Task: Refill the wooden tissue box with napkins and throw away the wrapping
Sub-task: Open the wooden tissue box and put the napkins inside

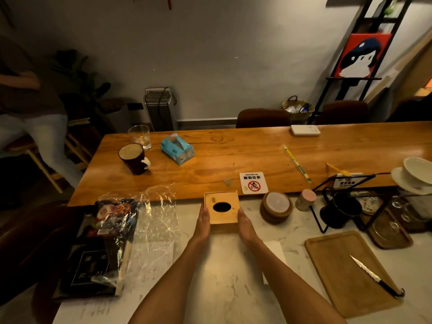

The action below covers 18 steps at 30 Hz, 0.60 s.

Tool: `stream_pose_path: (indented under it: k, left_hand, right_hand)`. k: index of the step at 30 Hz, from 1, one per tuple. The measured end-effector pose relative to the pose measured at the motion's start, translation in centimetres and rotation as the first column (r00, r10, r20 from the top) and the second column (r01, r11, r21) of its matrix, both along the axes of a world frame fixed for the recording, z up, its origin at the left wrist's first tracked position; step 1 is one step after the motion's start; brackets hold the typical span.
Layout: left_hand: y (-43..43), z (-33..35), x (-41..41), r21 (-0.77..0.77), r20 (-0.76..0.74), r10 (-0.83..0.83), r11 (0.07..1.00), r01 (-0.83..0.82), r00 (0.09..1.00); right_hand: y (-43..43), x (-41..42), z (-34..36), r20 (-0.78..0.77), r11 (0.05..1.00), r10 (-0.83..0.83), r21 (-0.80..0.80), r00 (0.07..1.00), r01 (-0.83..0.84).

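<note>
The square wooden tissue box [222,216] with a dark oval slot in its lid stands on the marble counter [224,288], close to the wooden bar top. My left hand [203,224] presses flat against its left side and my right hand [245,226] against its right side, so the box is held between both palms. No napkin shows through the slot. A crumpled clear plastic wrapping [154,220] lies open on the counter to the left, partly over a dark menu book [100,251].
A blue tissue pack [178,149], dark mug [133,159] and glass [140,136] stand on the wooden bar top [233,157]. Right of the box are stacked coasters [276,208], a black wire rack [350,204], bowls [416,174] and a wooden tray [343,274] with a knife [374,275].
</note>
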<state>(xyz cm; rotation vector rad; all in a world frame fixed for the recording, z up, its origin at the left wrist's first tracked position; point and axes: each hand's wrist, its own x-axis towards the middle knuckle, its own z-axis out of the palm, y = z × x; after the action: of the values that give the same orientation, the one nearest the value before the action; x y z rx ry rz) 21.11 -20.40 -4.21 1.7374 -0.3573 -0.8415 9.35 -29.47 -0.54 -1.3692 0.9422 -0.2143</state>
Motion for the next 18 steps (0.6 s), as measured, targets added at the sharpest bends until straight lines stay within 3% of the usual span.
stream_pose_path:
  k: [6, 12, 18]
  left_hand:
    - [0.8, 2.2, -1.2, -0.011, 0.043, 0.0, 1.0, 0.001, 0.999]
    - [5.2, 2.3, -5.4, -0.047, -0.06, 0.041, 0.998, -0.044, 0.997]
    - [10.5, 1.8, -11.6, -0.052, -0.123, 0.085, 0.994, -0.091, 0.989]
  right_hand:
    - [1.2, -1.2, 1.7, -0.029, 1.0, 0.005, -0.031, 1.0, -0.006]
    - [4.3, -5.9, 2.9, -0.061, 0.995, 0.073, -0.067, 0.996, -0.077]
    - [8.6, -11.2, -0.2, -0.081, 0.984, 0.115, -0.125, 0.99, -0.124]
